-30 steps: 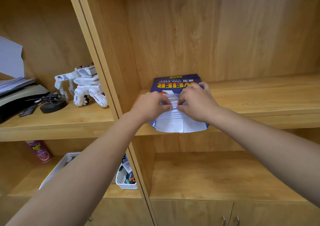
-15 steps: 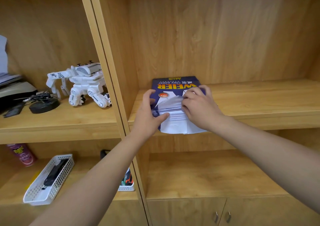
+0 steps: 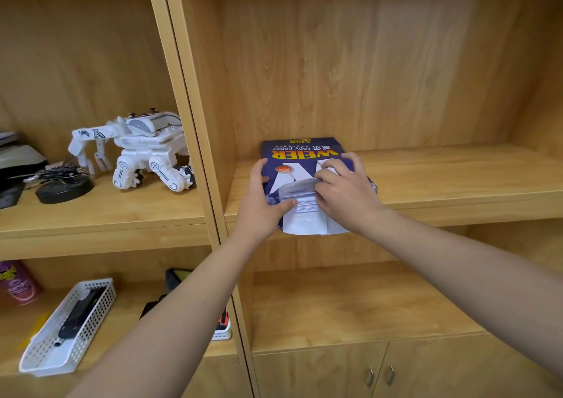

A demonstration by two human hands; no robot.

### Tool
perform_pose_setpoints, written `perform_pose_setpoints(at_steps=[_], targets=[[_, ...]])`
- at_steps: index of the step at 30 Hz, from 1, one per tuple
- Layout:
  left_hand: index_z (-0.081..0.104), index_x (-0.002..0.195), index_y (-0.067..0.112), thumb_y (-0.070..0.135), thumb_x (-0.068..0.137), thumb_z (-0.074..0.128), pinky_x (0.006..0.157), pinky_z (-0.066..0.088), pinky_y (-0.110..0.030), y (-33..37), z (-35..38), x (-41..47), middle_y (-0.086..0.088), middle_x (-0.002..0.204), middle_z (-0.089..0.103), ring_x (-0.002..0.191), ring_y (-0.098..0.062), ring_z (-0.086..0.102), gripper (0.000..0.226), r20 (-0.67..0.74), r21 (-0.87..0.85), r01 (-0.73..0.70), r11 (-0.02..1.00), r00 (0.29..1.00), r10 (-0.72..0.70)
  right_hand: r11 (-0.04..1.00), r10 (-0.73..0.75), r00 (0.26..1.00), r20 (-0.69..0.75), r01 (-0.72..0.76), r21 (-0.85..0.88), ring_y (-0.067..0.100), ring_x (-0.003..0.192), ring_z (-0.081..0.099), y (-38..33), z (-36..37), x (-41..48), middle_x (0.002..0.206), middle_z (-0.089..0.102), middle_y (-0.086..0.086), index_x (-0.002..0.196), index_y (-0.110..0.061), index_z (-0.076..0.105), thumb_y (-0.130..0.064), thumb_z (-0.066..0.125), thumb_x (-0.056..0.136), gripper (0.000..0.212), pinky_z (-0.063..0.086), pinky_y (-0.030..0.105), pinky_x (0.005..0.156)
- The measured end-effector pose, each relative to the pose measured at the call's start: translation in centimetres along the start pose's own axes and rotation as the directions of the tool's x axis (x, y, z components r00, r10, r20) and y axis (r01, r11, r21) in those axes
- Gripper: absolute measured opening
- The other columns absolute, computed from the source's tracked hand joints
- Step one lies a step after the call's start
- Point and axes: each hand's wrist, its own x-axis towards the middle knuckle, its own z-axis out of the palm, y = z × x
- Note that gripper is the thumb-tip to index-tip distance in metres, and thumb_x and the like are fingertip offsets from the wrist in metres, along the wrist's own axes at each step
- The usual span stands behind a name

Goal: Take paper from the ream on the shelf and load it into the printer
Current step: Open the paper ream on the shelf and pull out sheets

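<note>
From the head view, your ream [image 3: 300, 154] of copy paper lies flat on the right-hand shelf [image 3: 441, 181], its opened near end hanging a little over the front edge. Your left hand [image 3: 259, 205] clamps the ream's left side, thumb pressed on the loose wrapper. Your right hand [image 3: 345, 193] pinches the torn wrapper flap, grip narrow on it, over the exposed white sheets [image 3: 304, 222]. A white toy robot [image 3: 137, 147] stands in the left compartment.

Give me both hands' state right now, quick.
Left hand: closed on the paper ream, at its left edge.
Right hand: closed, pinching the ream's opened wrapper flap.
</note>
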Motion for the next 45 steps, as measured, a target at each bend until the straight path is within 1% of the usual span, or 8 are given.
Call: perform_pose_setpoints(at_steps=[5,9,13,19,22,27,35,45], targets=[[0.028,0.147,0.035,0.018,0.074,0.086,0.097,0.049,-0.033,-0.5,0.0,0.3,0.000,0.124,0.054,0.122,-0.017,0.052,0.095,0.010,0.001,0.024,1.000,1.000,-0.024,0.999,0.031,0.999,0.044,-0.030,-0.014,0.024,0.097,0.060,0.0,0.2,0.2,0.080,0.069,-0.007,0.066,-0.020,0.073,-0.011,0.073,0.074,0.012,0.035,0.050,0.097],[0.029,0.148,0.032,0.021,0.074,0.085,0.093,0.045,-0.028,-0.8,-0.1,0.5,-0.001,0.128,0.055,0.122,-0.011,0.048,0.094,0.019,0.024,0.030,0.999,0.999,-0.031,0.993,0.076,0.997,0.022,-0.078,0.084,0.027,0.098,0.063,-0.7,-0.1,0.5,0.082,0.070,-0.004,0.063,-0.016,0.074,-0.006,0.078,0.067,0.012,0.028,0.046,0.093],[0.031,0.148,0.030,0.025,0.077,0.083,0.089,0.039,-0.025,-0.6,-0.3,0.5,0.004,0.123,0.049,0.117,-0.011,0.047,0.089,0.041,0.094,0.036,0.995,0.998,-0.040,0.985,0.091,0.995,0.030,-0.094,0.144,0.027,0.098,0.064,-1.1,-0.6,0.1,0.080,0.070,-0.003,0.062,-0.014,0.075,-0.003,0.076,0.068,0.013,0.042,0.048,0.090],[0.065,0.117,0.016,0.030,0.083,0.074,0.078,0.043,-0.023,-1.1,-0.2,0.9,0.000,0.117,0.062,0.106,-0.016,0.057,0.038,0.065,0.348,-0.079,0.934,0.996,0.060,0.958,0.173,0.980,0.103,-0.192,0.214,0.027,0.080,0.068,-1.1,-0.2,-1.1,0.084,0.074,0.001,0.068,-0.011,0.072,-0.003,0.066,0.079,0.015,0.038,0.042,0.094],[0.069,0.107,0.016,0.033,0.085,0.072,0.071,0.038,-0.022,-1.3,-0.3,0.9,0.000,0.111,0.064,0.101,-0.016,0.056,0.027,0.077,0.383,-0.111,0.917,0.993,0.088,0.918,0.239,0.938,0.250,-0.302,0.255,0.033,0.081,0.065,-1.1,0.1,-1.5,0.093,0.072,0.004,0.085,-0.009,0.071,-0.013,0.051,0.090,0.021,0.050,0.040,0.077],[0.068,0.103,0.017,0.034,0.086,0.070,0.065,0.037,-0.020,-1.2,-0.6,0.8,0.000,0.108,0.064,0.096,-0.016,0.056,0.024,0.087,0.398,-0.129,0.908,0.991,0.103,0.908,0.252,0.943,0.217,-0.308,0.285,0.033,0.083,0.065,-1.3,0.0,-1.8,0.098,0.072,0.003,0.091,-0.009,0.073,-0.013,0.051,0.090,0.022,0.051,0.039,0.064],[0.067,0.106,0.016,0.033,0.087,0.071,0.062,0.036,-0.018,-1.0,-0.8,0.6,0.000,0.109,0.063,0.097,-0.018,0.057,0.025,0.089,0.398,-0.124,0.909,0.991,0.097,0.920,0.238,0.971,0.009,-0.228,0.320,0.023,0.075,0.070,-1.4,-0.7,-2.4,0.088,0.076,-0.002,0.073,-0.009,0.076,-0.003,0.068,0.078,0.011,0.048,0.042,0.091],[0.066,0.115,0.019,0.029,0.088,0.066,0.075,0.042,-0.026,-0.7,-1.2,0.5,0.000,0.118,0.063,0.100,-0.018,0.058,0.029,0.147,0.404,-0.106,0.908,0.988,0.050,0.931,0.253,0.968,0.010,-0.246,0.268,0.021,0.106,0.070,-1.9,-1.4,-2.7,0.096,0.077,-0.001,0.071,-0.012,0.077,-0.001,0.072,0.078,0.014,0.046,0.048,0.096]])
